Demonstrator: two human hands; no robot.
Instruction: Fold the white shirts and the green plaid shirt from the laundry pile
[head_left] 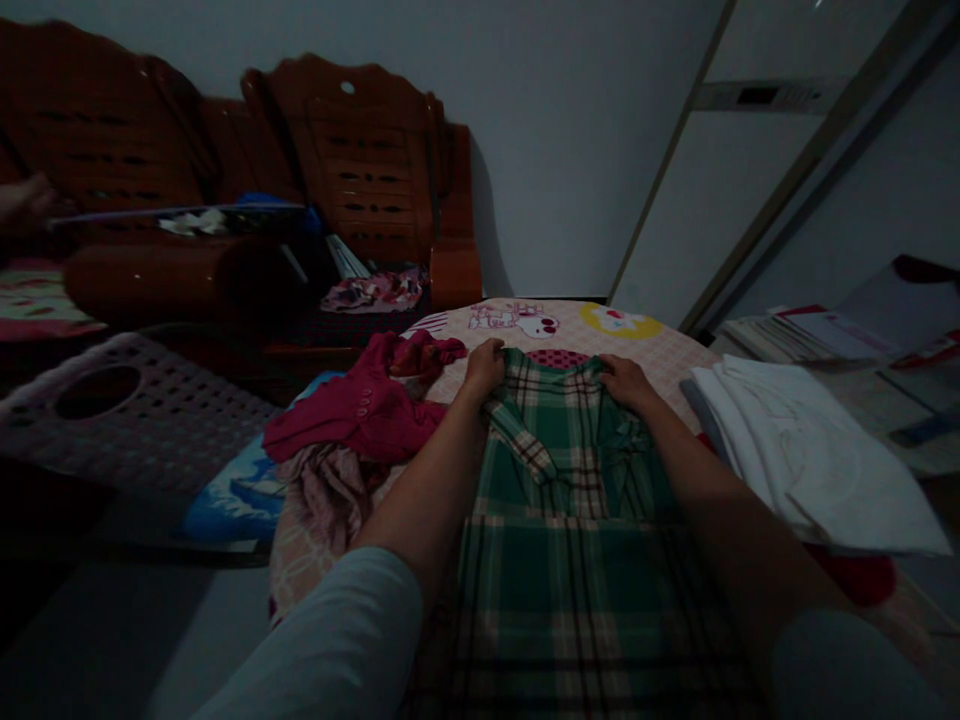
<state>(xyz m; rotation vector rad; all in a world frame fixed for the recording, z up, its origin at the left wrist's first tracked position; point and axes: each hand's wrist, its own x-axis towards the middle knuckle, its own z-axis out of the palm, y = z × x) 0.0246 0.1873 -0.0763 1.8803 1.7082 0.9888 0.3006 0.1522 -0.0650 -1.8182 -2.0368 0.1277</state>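
Observation:
A green plaid dress (559, 560) lies spread out in front of me, its neckline at the far end and its skirt running toward my body. At the left shoulder, my left hand (486, 368) grips the cloth with closed fingers. My right hand (626, 383) pinches the opposite shoulder. One sleeve (525, 440) is laid inward across the bodice; the other side is bunched near my right forearm. Beneath the dress is a round table with a patterned pink cloth (450, 318).
Crumpled magenta clothing (360, 405) lies left of the dress, and folded white garments (810, 450) are stacked at the right. Beyond stand wooden chairs (367, 170). A woven chair (150, 420) is at the left, where another person's hand (26, 205) shows. Papers (795, 335) lie at far right.

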